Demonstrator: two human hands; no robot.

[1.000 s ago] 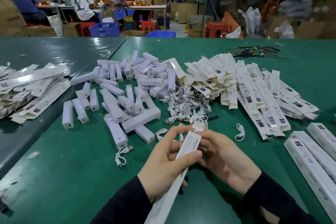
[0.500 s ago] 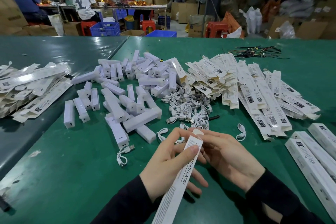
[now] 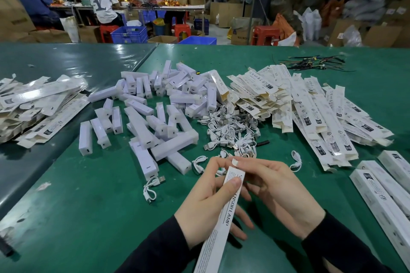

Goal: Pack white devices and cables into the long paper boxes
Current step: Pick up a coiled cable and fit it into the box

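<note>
Your left hand [image 3: 206, 213] grips the long white printed paper box [image 3: 221, 221], thumb curled on top; your right hand [image 3: 275, 195] pinches its far end flap. Thin card, light, crushable: hold mid-length. Beyond, rigid white plastic devices [image 3: 142, 131] and limp coiled white cables [image 3: 230, 131] on the green table [image 3: 88, 206].

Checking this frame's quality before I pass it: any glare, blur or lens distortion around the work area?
Head view: glare streaks on the dark plastic sheet at left; the table edge bows from wide-angle distortion; background workers are soft; the paper box and both hands, left hand and right hand, are sharp.
</note>
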